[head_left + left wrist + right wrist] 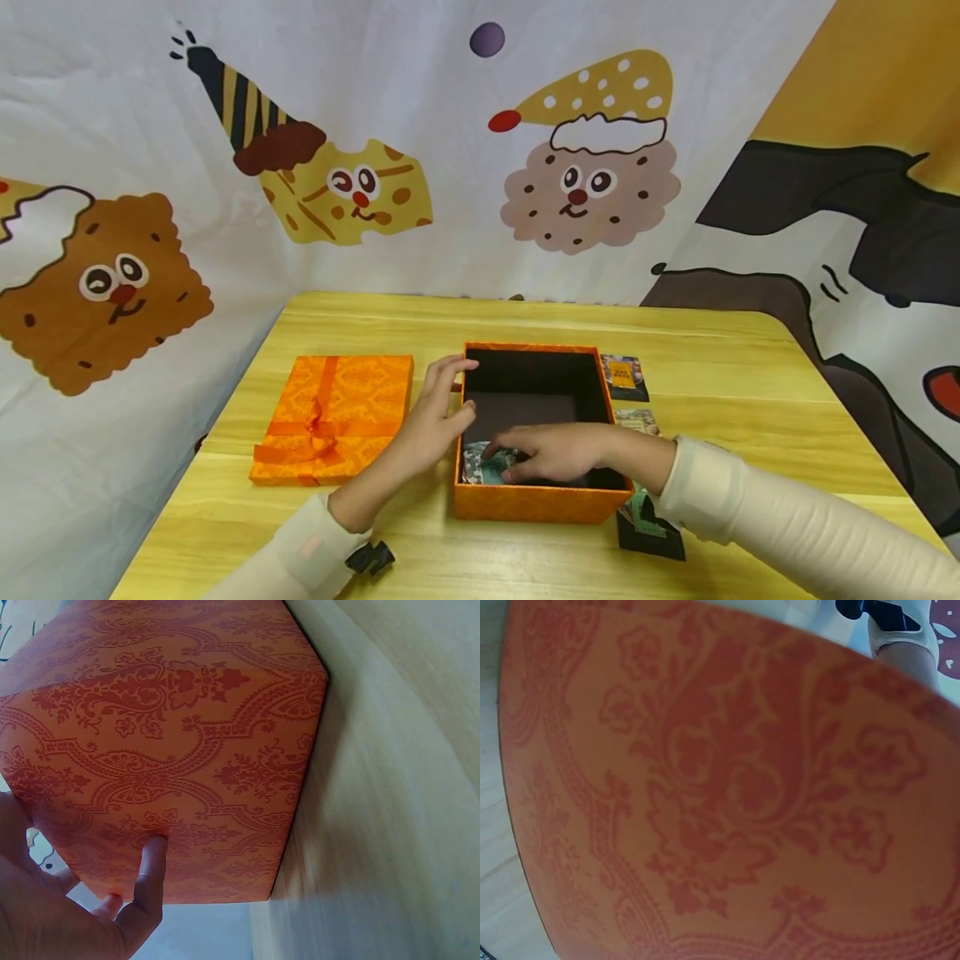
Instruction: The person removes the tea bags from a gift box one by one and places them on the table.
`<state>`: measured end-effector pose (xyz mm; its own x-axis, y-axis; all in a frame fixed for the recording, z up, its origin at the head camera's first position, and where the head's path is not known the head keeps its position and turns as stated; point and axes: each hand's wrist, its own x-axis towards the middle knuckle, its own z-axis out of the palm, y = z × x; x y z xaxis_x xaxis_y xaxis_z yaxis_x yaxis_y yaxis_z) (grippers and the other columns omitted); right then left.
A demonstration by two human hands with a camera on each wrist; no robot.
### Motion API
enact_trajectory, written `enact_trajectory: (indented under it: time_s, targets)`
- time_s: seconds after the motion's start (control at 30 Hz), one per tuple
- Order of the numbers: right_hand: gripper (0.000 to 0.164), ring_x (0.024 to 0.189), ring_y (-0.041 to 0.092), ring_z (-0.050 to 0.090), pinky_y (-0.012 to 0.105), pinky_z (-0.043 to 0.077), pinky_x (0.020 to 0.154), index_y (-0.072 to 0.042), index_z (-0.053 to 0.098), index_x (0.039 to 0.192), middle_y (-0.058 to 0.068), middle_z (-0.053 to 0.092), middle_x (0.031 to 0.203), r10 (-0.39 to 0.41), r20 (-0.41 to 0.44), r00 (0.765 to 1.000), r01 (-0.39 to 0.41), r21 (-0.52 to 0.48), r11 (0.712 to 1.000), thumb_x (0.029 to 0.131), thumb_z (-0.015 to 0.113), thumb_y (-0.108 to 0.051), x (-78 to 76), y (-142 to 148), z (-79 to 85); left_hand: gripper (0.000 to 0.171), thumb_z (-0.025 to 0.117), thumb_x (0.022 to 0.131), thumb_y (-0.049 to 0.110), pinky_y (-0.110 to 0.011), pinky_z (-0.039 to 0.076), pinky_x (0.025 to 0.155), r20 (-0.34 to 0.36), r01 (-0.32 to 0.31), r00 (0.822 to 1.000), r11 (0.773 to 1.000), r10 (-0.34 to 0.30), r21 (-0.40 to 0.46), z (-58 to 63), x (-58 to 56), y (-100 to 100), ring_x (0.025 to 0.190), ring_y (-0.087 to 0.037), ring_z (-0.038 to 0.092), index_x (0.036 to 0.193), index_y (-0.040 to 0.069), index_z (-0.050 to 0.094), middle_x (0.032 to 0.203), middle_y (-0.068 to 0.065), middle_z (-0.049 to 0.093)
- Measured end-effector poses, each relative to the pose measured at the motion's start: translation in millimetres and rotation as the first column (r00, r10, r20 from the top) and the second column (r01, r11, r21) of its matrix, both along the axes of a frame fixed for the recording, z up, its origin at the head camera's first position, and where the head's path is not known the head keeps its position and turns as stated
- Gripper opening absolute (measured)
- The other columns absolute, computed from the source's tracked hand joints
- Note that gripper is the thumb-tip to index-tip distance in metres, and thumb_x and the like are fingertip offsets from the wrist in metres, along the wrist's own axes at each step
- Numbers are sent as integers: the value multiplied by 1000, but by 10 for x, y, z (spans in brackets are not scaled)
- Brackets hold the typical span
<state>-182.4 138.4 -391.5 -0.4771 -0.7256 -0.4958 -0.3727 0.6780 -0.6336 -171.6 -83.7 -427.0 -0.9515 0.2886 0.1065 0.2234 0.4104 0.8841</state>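
Booth-like indoor spot: wood-grain table [750, 392] against cartoon-printed cloth hangings [442, 92].

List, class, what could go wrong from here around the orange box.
The left hand touches the outer wall of the orange box; a push might slide it into the printed pieces alongside.
The right forearm passes over that row and could brush it.
The right hand is at the patterned piece inside, which might get bent.

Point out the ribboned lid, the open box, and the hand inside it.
Ribboned lid [357, 402]: head view, on its patterned top.
Open box [534, 505]: head view, on its near outer wall.
Right hand [557, 451]: head view, on its back.
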Motion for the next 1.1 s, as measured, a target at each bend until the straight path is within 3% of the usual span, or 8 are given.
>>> enact_trajectory:
  time_s: [0.2, 0.43, 0.57, 0.67, 0.73, 0.93, 1.1]
  targets:
    - [39, 132, 23, 52, 45, 44, 108, -21, 57, 142, 3, 54, 144, -3, -47, 999, 3, 3, 1000, 105, 59, -31, 10, 1, 1, 56, 59, 97, 15, -54, 45, 100, -5, -4, 1000, 1000, 4, 2, 2, 9, 3, 130, -33, 48, 151, 20, 44, 165, -5, 24]
    - [33, 123, 25, 57, 48, 48, 102, -15, 64, 137, 8, 56, 142, -117, -52, 992, 112, -103, 988, 105, 58, -24, -7, 14, 5, 57, 60, 97, 16, -54, 46, 97, -5, -5, 1000, 1000, 5, -1, 4, 7, 4, 129, -34, 49, 152, 18, 43, 165, -6, 23]
    - [30, 112, 27, 64, 47, 51, 97, -9, 66, 133, 7, 66, 127, -180, 89, 980, 194, -189, 963, 106, 56, -18, -30, 23, 2, 56, 59, 98, 15, -55, 46, 99, -3, -8, 1000, 1000, 8, 1, 3, 9, 8, 129, -34, 48, 152, 19, 43, 165, -6, 23]
    - [30, 103, 34, 69, 47, 55, 95, -1, 65, 131, 13, 73, 111, -181, 243, 953, 240, -238, 941, 106, 54, -13, -39, 29, 5, 56, 59, 98, 15, -56, 45, 100, -2, -7, 1000, 1000, 7, 6, 9, 14, 8, 129, -33, 48, 152, 19, 43, 165, -6, 23]
    - [30, 105, 38, 69, 47, 55, 95, 3, 65, 130, 16, 73, 111, -175, 298, 938, 256, -259, 931, 106, 53, -11, -39, 30, 13, 56, 59, 98, 14, -56, 46, 100, -4, -5, 1000, 1000, 5, 7, 8, 14, 7, 128, -33, 47, 151, 19, 44, 165, -7, 24]
    - [35, 117, 38, 65, 47, 53, 99, 7, 61, 135, 18, 62, 134, -178, 327, 928, 274, -275, 922, 105, 55, -11, -32, 35, 30, 56, 59, 98, 13, -58, 44, 101, -11, 1, 1000, 1000, -1, 13, 21, 20, 6, 129, -34, 47, 151, 19, 43, 165, -10, 23]
    - [40, 114, 40, 66, 49, 50, 103, 12, 55, 139, 20, 67, 125, -185, 363, 913, 294, -274, 916, 105, 54, -11, -38, 34, 20, 56, 59, 98, 15, -59, 43, 103, -7, 3, 1000, 1000, -3, 15, 18, 17, 6, 131, -35, 46, 152, 19, 43, 166, -11, 22]
